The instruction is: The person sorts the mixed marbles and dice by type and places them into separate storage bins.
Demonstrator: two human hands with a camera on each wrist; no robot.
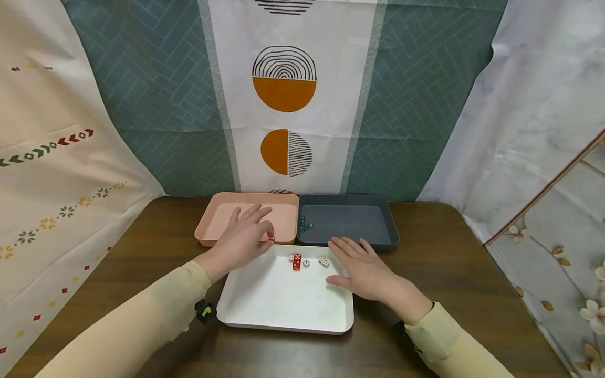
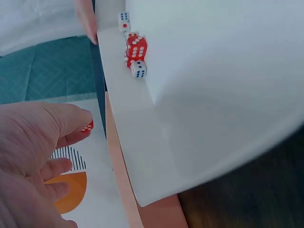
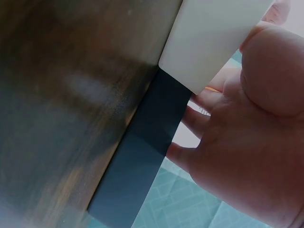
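My left hand (image 1: 241, 240) pinches a red die (image 2: 88, 127) between thumb and forefinger, over the front part of the pink tray (image 1: 285, 210). The other fingers of that hand are spread apart from the die. In the white tray (image 1: 283, 299), red dice (image 1: 296, 262) and white dice (image 1: 323, 261) lie in a loose row along the far wall. My right hand (image 1: 361, 268) holds nothing; its fingers extend over the white tray's right far corner and the near rim of the dark blue tray (image 1: 354, 212). Its thumb points left above the white tray.
Several small green and blue pieces (image 1: 305, 224) lie in the left front corner of the dark tray. All three trays stand on a brown wooden table (image 1: 439, 262). Behind the trays hangs a patterned cloth (image 1: 402, 131), with pale cloths on both sides.
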